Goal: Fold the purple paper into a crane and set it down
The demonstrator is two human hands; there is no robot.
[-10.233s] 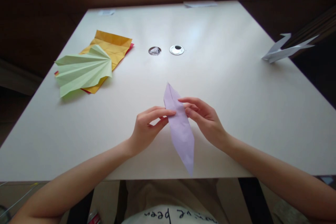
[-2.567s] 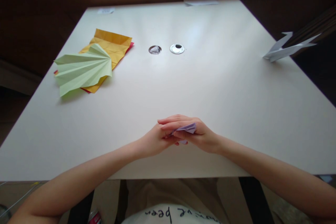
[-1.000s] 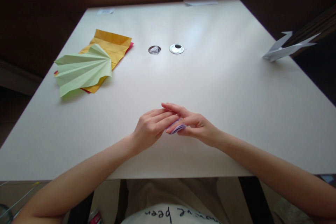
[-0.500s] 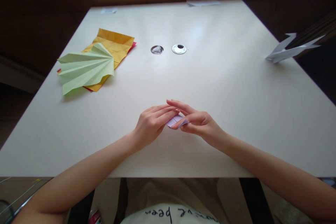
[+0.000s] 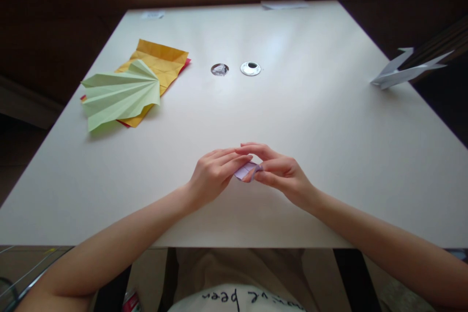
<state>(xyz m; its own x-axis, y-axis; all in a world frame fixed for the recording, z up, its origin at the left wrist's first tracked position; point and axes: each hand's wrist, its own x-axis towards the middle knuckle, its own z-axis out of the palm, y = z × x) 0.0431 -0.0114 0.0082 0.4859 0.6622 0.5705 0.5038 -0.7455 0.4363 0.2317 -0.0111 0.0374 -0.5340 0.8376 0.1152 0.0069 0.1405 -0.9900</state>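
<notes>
Both hands, left hand [image 5: 212, 178] and right hand [image 5: 281, 175], pinch the small, many-times-folded lilac paper [image 5: 245, 171] near the bench's [image 5: 310, 122] front edge; folding looks well advanced, unfinished.

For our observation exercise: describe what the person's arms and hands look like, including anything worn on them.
Both arms are bare to the frame's edge: no sleeves, gloves, watch or rings show. The left hand and right hand have slim fingers with short nails.
</notes>
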